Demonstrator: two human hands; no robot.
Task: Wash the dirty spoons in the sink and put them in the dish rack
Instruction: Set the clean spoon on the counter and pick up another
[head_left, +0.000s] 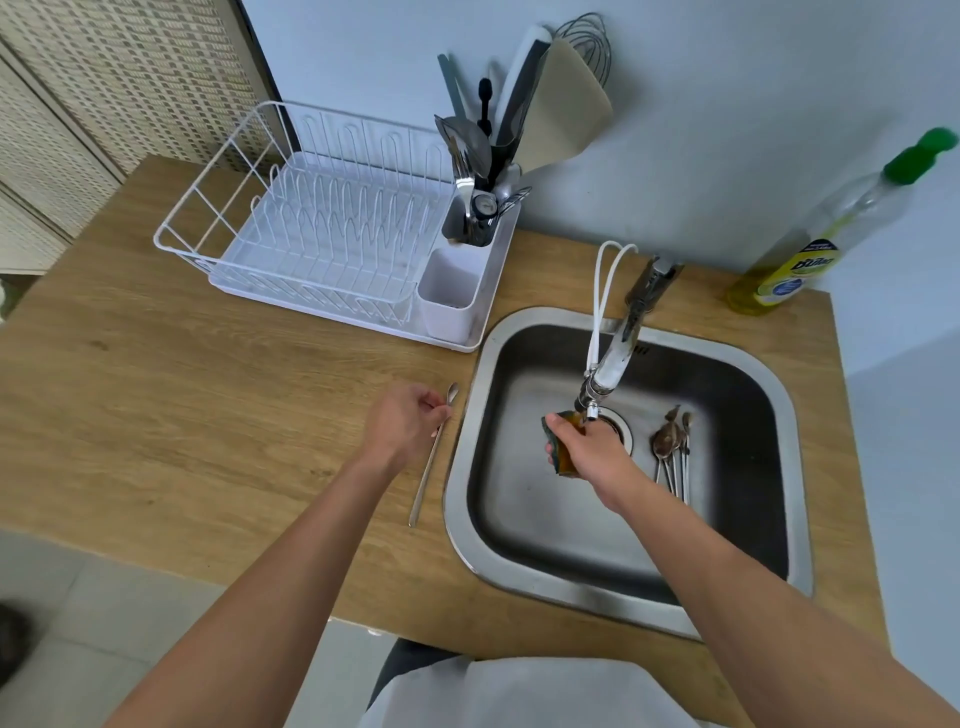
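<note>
My left hand (408, 423) pinches a long-handled metal spoon (429, 465) over the wooden counter, just left of the sink; the bowl points away from me. My right hand (589, 449) grips a green and yellow sponge (560, 446) inside the steel sink (519, 519), right under the faucet nozzle (592, 405). Several dirty spoons (672, 449) with brown residue lie bunched on the sink floor to the right of the drain. The white wire dish rack (322, 234) stands on the counter at the back left, with no dishes in its slots.
The rack's cutlery holder has a bare front compartment (449, 291) and a back one crammed with utensils (483, 171). A dish soap bottle (810, 249) with a green cap stands at the back right corner. The wooden counter (182, 389) stretches to the left.
</note>
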